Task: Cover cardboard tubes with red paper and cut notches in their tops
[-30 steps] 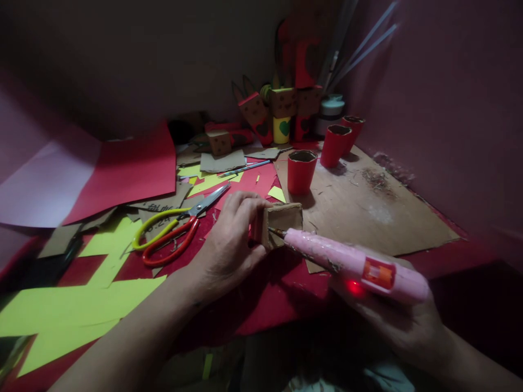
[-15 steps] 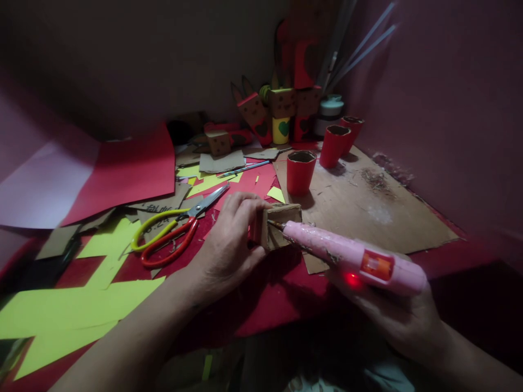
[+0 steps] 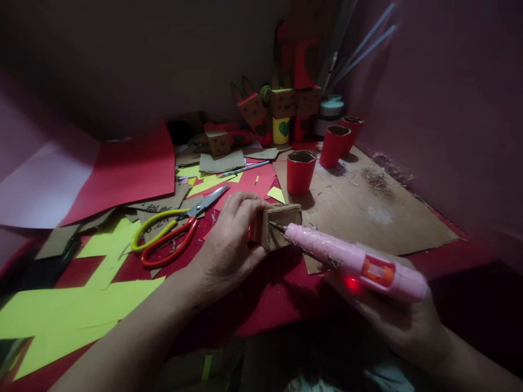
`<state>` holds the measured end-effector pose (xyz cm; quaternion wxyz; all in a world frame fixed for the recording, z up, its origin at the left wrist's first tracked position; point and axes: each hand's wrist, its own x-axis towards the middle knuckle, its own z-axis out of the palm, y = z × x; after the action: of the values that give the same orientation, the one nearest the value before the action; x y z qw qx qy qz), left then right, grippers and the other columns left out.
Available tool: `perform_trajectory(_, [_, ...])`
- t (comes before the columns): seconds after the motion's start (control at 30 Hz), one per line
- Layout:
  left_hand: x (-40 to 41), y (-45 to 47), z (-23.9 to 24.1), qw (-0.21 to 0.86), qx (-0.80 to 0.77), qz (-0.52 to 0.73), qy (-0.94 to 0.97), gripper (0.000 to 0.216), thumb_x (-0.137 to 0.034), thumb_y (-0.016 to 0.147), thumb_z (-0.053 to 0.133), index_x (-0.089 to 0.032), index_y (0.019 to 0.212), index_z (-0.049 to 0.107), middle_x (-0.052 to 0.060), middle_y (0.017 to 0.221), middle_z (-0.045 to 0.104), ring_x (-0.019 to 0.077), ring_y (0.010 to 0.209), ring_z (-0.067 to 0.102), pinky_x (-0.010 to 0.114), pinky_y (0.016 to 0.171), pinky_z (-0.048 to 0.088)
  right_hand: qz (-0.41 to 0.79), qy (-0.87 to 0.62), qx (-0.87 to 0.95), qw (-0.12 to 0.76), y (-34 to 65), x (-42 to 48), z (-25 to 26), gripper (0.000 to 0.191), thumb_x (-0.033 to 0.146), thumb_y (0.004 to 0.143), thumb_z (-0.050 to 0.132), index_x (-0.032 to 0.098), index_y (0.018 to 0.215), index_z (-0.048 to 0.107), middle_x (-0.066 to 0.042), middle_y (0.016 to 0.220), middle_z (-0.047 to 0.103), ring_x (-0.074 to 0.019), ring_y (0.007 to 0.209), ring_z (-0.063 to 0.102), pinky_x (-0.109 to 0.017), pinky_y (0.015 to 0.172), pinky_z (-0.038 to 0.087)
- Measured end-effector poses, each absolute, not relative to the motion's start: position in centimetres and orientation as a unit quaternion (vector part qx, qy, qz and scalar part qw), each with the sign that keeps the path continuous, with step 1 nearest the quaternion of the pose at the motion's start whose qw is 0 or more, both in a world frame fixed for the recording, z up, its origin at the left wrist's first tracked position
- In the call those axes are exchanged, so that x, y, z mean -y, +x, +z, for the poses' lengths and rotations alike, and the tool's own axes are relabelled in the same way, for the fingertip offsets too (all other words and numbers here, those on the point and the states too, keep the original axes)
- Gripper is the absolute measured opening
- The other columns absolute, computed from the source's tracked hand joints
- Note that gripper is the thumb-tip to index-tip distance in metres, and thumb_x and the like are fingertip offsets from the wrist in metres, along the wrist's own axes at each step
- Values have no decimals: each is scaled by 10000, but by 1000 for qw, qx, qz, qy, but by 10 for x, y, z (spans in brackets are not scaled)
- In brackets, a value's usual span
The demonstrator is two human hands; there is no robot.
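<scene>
My left hand is closed around a small open-ended cardboard box, holding it on its side with the opening turned to the right. My right hand grips a pink glue gun with a glowing red light. The gun's dark nozzle tip reaches into the box's opening; whether it touches the inner wall I cannot tell. Just beyond the box stands a red paper-covered cup. Scissors with one yellow and one red handle lie left of my left hand.
Two more red cups stand farther back on a brown cardboard sheet. Cardboard bunny figures are grouped at the back. Yellow paper cutouts and a red sheet lie on the left. A wall rises on the right.
The glue gun's nozzle has shifted very slightly right and down within the box opening. My left hand and the box have stayed in place.
</scene>
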<state>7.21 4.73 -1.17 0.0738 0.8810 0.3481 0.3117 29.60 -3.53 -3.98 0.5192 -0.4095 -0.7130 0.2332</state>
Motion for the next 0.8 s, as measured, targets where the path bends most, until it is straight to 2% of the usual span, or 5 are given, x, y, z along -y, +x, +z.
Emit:
perform_trajectory(0.2, [-46,72,-11,96,-365,307,874,406,-32,709,695,-203,1037,528,72,1078,545,234,1056,517,388,914,462,236,-409,713,518,294,34,-37,268,41,767,637,239,946,660,-35,812,693,-227,714,686,-331,603,571])
perform_trajectory(0.53, [-46,71,-14,87,-354,315,876,400,-36,718,686,-171,1056,519,90,1102,535,229,1064,515,362,912,465,244,-403,719,511,293,32,-35,256,46,775,630,232,945,677,-21,757,678,-210,684,682,-310,626,576])
perform_trajectory(0.8, [-47,71,-14,66,-353,305,882,401,-41,725,679,-171,1056,493,89,1091,538,230,1055,516,359,919,453,236,-390,723,519,295,33,-36,304,23,760,609,238,964,676,-23,720,663,-206,640,664,-293,540,535])
